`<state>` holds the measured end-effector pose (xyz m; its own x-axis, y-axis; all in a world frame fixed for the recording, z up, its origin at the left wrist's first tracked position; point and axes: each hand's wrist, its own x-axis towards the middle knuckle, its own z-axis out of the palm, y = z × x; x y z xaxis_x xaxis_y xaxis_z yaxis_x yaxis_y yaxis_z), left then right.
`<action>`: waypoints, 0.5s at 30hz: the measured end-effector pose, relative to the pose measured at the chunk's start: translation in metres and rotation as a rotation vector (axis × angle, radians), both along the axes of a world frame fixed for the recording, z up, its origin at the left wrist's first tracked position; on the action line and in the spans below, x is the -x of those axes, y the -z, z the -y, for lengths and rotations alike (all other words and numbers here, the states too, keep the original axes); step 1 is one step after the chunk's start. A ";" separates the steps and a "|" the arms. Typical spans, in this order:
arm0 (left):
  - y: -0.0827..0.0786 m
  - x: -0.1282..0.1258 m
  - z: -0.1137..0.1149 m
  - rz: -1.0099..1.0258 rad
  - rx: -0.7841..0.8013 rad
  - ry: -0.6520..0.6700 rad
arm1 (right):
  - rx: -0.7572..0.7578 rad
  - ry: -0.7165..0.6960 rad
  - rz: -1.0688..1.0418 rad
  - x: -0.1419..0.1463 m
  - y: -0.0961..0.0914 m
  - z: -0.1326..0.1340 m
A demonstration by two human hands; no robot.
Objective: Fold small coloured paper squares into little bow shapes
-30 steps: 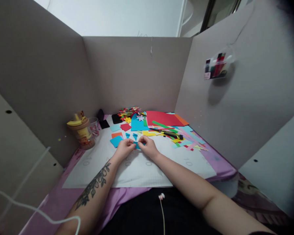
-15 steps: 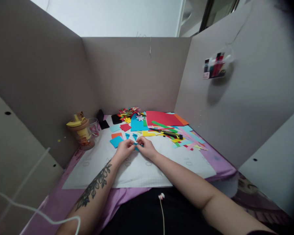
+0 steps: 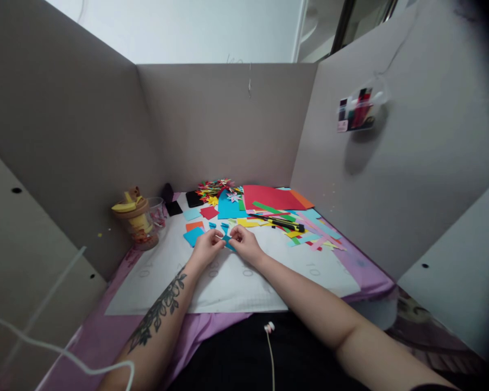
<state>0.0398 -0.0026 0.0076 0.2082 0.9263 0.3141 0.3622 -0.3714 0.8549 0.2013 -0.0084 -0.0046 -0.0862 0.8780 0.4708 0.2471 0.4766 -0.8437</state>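
A small square of blue paper (image 3: pixel 228 243) is held between my two hands above the white sheet (image 3: pixel 264 290). My left hand (image 3: pixel 207 244) pinches its left side, and my right hand (image 3: pixel 245 244) grips the opposite side; fingertips cover part of both edges. Just beyond the fingers lie two small folded blue paper pieces (image 3: pixel 225 228). Left of my left hand rests a stack of blue paper squares (image 3: pixel 194 237), with an orange paper piece (image 3: pixel 194 225) behind it.
A yellow-and-black utility knife (image 3: pixel 285 223) lies among coloured paper strips (image 3: pixel 313 231) on the right. Red paper sheets (image 3: pixel 269 197) and a heap of folded paper stars (image 3: pixel 218 189) sit at the back. A brown-and-yellow cup (image 3: pixel 136 220) stands left. Grey panels (image 3: pixel 228 119) enclose the table.
The blue paper between my hands shows more of its face now, turned as a flat diamond. My fingers have shifted slightly apart along its edges; the surrounding things stay put.
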 end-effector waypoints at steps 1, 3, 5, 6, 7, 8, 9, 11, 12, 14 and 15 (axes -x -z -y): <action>-0.001 -0.001 0.001 -0.004 -0.006 -0.001 | -0.023 0.013 0.022 0.000 0.000 0.001; -0.002 -0.001 0.002 -0.020 -0.017 0.004 | -0.074 0.036 0.063 -0.001 -0.002 0.002; -0.002 -0.001 0.003 -0.049 -0.040 0.014 | -0.106 0.053 0.083 -0.001 -0.003 0.003; -0.003 -0.001 0.003 -0.064 -0.059 0.016 | -0.110 0.059 0.085 -0.001 -0.004 0.004; -0.003 0.000 0.004 -0.079 -0.079 0.017 | -0.110 0.063 0.083 -0.001 -0.004 0.004; -0.003 0.000 0.004 -0.092 -0.099 0.017 | -0.109 0.064 0.082 -0.001 -0.005 0.004; -0.003 0.000 0.004 -0.103 -0.114 0.017 | -0.107 0.062 0.080 0.000 -0.005 0.004; -0.003 0.000 0.005 -0.113 -0.129 0.016 | -0.103 0.058 0.072 0.000 -0.005 0.004; -0.003 0.000 0.005 -0.112 -0.130 0.016 | -0.100 0.058 0.064 0.000 -0.005 0.003; -0.003 0.000 0.005 -0.103 -0.122 0.018 | -0.087 0.058 0.042 0.001 -0.004 0.003; -0.003 -0.001 0.005 -0.100 -0.115 0.024 | -0.077 0.056 0.032 0.001 -0.004 0.002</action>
